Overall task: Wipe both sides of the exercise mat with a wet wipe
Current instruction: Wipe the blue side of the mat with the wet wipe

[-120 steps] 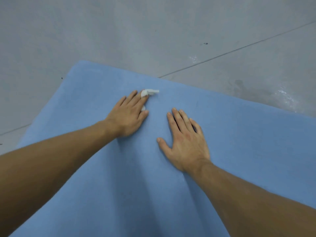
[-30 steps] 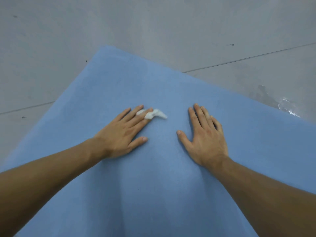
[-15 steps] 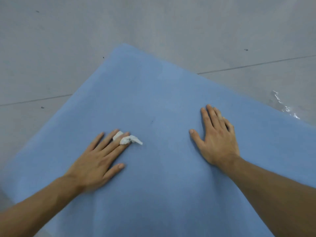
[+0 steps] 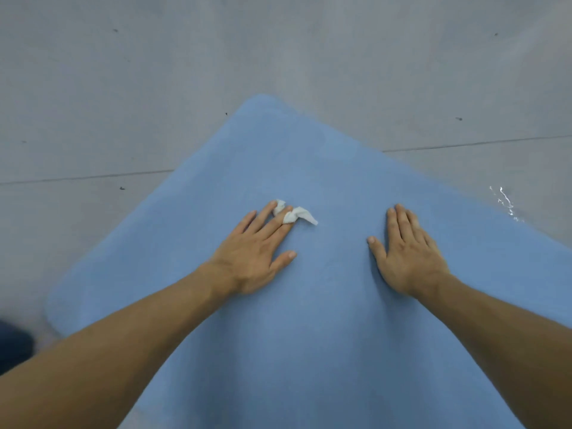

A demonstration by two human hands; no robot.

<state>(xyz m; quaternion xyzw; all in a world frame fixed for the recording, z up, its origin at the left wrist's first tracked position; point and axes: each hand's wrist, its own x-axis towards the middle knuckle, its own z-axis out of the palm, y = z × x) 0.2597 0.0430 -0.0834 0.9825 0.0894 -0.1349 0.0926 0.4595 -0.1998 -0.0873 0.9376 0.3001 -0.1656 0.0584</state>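
I see a smooth grey floor [image 4: 278,41] beyond the left hand [image 4: 250,255] and right hand [image 4: 408,258], under soft, even light. A thin seam [image 4: 83,178] runs far left of the left hand and a second seam [image 4: 479,142] lies beyond the right hand. Dark specks [image 4: 458,118] dot the floor. A wet glint [image 4: 504,202] shines to the right of the right hand. A blurred dark shape [image 4: 14,345] sits nearer me, left of the left hand.
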